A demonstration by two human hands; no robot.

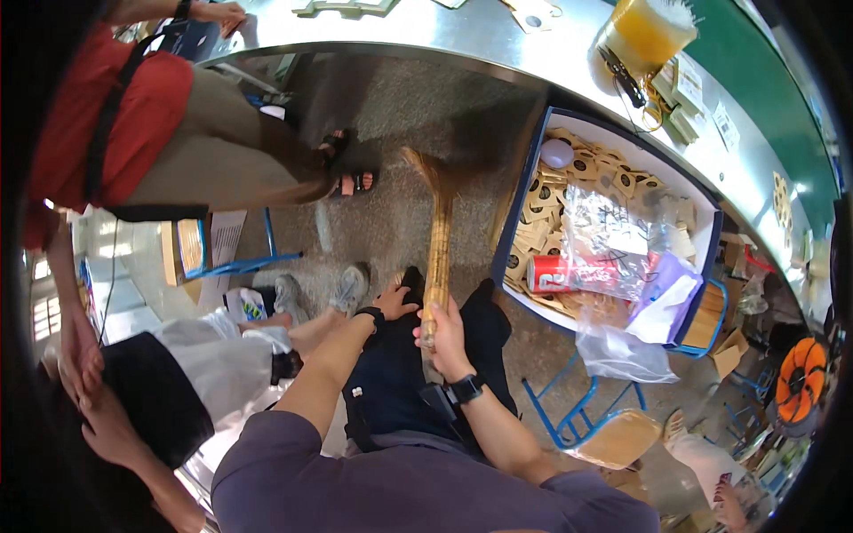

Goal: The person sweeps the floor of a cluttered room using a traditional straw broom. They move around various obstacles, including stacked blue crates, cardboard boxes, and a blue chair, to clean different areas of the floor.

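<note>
My right hand (449,338) is wrapped round the yellowish, bamboo-like handle of what looks like a broom (440,244). It stands out in front of me over the floor, and its brown, widening head is blurred by motion. My left hand (395,302) lies on my dark trouser leg near the knee, fingers stretched out and holding nothing. A dark watch (465,388) is on my right wrist, and a black band (371,314) circles the left.
At right, a large blue-edged box (506,240) of tan cards stands on a chair, with a red can (569,274) and plastic bags inside. A metal counter (426,28) curves across the far side. People stand and sit at left; a blue-framed stool (613,440) is near right.
</note>
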